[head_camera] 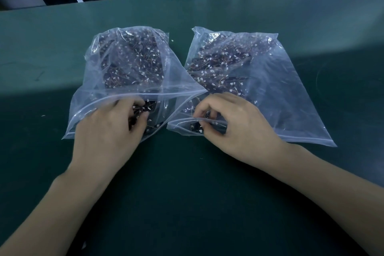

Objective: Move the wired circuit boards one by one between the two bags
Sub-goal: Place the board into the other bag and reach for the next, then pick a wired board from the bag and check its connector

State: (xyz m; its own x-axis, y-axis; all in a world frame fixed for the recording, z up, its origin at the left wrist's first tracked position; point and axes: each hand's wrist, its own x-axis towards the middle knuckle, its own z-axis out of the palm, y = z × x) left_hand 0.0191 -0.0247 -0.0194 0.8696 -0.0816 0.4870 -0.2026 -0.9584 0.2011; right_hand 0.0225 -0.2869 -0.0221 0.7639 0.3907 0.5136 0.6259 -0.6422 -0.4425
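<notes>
Both hands in bag mouths, mid-swap. Left hand (108,124) curled round dark boards (143,108) inside left bag (128,58). Right hand (226,120) pinching, looks like one board, at right bag (239,64) opening. Next: lift single board free, wires snag easy.

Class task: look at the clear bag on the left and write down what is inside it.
Inside the left bag lie many dark circuit boards with thin wires and white plugs. The left hand reaches into its mouth and grips some. Boards under the pile and hand are hidden.
</notes>
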